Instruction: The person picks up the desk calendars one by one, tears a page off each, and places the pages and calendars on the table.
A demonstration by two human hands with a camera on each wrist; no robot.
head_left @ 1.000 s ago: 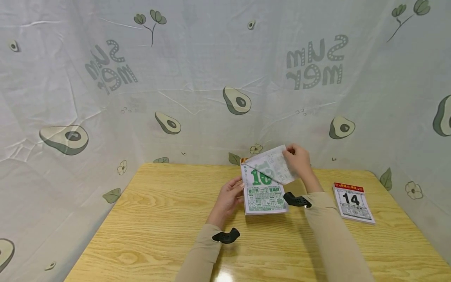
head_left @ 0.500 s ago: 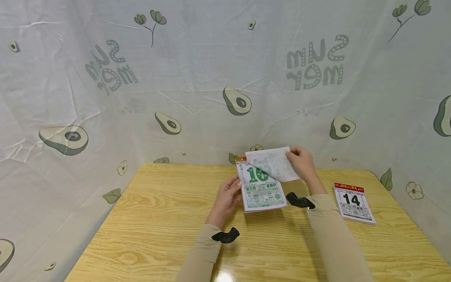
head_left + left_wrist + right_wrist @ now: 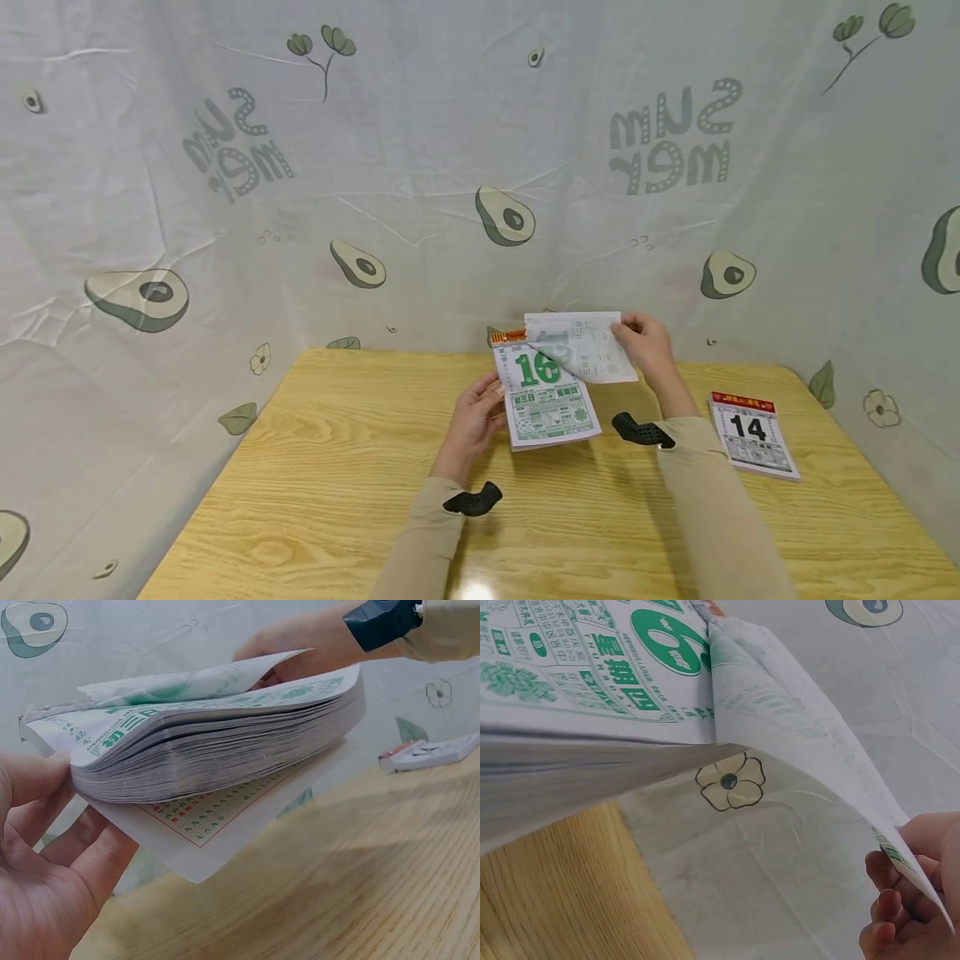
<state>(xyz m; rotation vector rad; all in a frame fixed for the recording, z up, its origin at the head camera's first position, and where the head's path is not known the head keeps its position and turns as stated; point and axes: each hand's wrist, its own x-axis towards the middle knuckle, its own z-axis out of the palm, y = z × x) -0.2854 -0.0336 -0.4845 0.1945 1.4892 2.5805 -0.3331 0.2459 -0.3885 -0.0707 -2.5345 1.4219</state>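
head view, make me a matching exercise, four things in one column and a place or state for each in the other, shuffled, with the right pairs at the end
Things
1. left hand
2. right hand
3. calendar with the green 16
4. calendar with the black 14

Places and states
A. pinching a lifted sheet
B. on the wooden table, touched by neither hand
C. gripping the left side of a calendar
D. raised off the table, one sheet turned partly back

Right pairs: 1-C, 2-A, 3-D, 4-B
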